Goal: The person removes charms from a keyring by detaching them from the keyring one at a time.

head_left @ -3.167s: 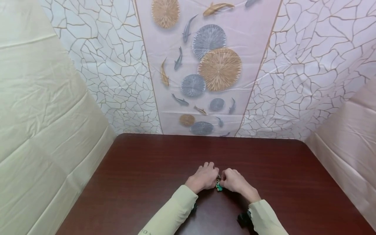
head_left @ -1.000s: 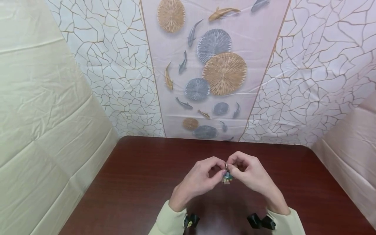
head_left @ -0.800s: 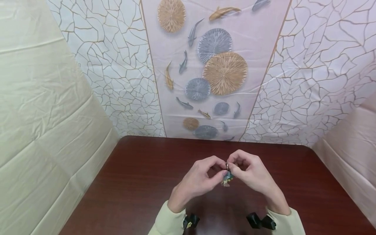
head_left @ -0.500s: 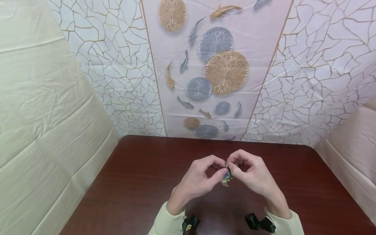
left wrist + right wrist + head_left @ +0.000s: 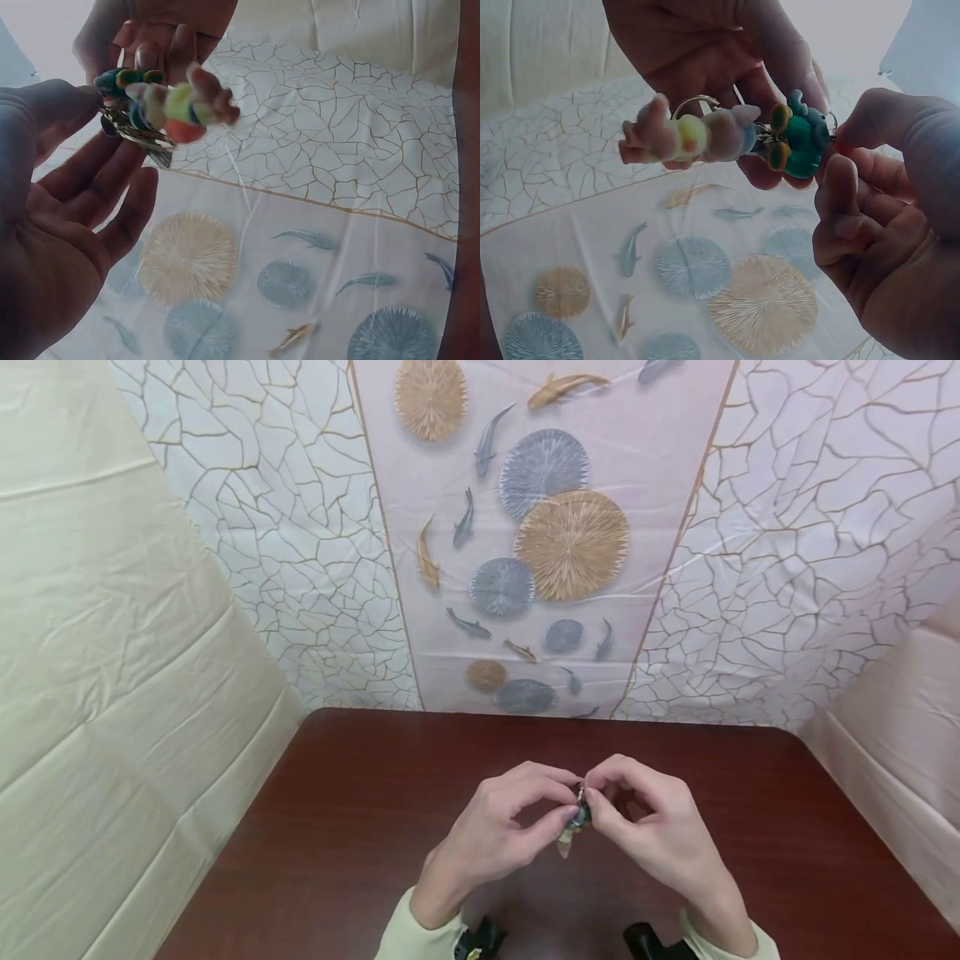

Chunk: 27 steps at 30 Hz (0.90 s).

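Both hands hold a small keychain (image 5: 565,843) between them above the dark table (image 5: 360,827). In the right wrist view it carries a glossy green charm (image 5: 804,146) with two orange-ringed bumps, a pale pink and yellow figurine (image 5: 664,135) and a metal ring (image 5: 694,103). My left hand (image 5: 491,822) pinches it between thumb and fingers near the green charm. With thumb and index finger my right hand (image 5: 663,822) pinches its top end, at a thin wire loop (image 5: 833,122). In the left wrist view the figurine (image 5: 184,105) is blurred; fingers partly hide the metal parts.
Behind the table hangs a cloth (image 5: 300,568) printed with cracks, fish and round leaves. Cream fabric panels (image 5: 150,652) stand on both sides. A black camera mount (image 5: 480,939) sits at the left wrist, another black mount (image 5: 652,943) at the right.
From low over the table, both hands have risen with the keychain and turned so that thumbs and fingers show. Over the last half second they dip slightly and the charms hang lower, tilting left.
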Motion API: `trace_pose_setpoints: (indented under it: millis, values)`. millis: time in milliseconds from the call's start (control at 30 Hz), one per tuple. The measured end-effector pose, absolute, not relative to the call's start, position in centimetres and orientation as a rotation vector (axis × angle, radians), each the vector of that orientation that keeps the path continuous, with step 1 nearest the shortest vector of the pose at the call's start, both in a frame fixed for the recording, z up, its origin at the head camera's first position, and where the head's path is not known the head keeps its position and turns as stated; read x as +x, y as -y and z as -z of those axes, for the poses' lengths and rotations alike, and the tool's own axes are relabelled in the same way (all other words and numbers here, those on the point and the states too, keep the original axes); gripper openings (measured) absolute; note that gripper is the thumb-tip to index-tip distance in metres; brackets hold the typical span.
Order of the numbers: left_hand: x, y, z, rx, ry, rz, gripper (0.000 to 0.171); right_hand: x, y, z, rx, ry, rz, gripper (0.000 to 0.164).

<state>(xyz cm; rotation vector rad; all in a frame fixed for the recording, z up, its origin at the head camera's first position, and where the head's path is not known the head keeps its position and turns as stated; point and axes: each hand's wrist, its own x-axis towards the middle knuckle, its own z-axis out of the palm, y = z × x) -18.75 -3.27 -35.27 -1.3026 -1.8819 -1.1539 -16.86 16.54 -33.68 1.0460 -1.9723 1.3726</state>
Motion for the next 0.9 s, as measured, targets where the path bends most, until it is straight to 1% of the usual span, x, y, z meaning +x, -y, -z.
trace_pose_setpoints:
  millis: [367, 900]
  values:
    - [-18.2, 2.8, 35.0, -1.336, 1.838, 1.141, 0.014, -16.3, -16.6, 33.4, 1.072, 1.923, -1.344, 0.038]
    - [-17.6, 2.7, 34.5, -1.330, 1.801, 1.089, 0.015, -16.1, -16.4, 33.5, 1.090, 1.913, -1.325, 0.038]
